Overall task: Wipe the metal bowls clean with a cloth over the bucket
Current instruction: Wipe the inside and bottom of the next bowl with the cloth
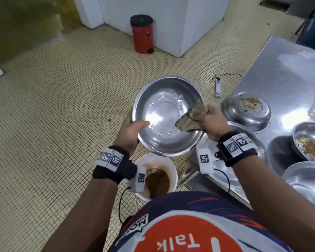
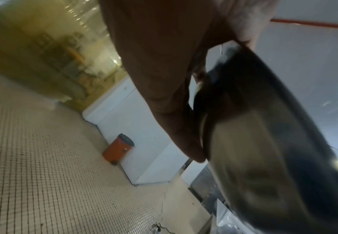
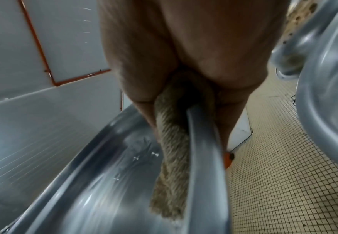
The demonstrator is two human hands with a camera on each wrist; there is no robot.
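Partly bowl-hidden bucket (image 1: 171, 168) below

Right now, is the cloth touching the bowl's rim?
Touching. In the right wrist view the cloth lies folded over the rim of the bowl, pinched there by the right hand.

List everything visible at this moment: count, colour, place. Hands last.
held bowl: 1, silver, wiped clean, above the bucket
cloth: 1, brown-grey, folded over the held bowl's right rim
bucket: 1, white, brown slop inside, on the floor
dirty bowls: 2, silver, food scraps, on the table
table: 1, steel, right
bin: 1, red, black lid, by the white wall
power strip: 1, white, on the floor
left hand: grips the held bowl's left rim
right hand: pinches the cloth
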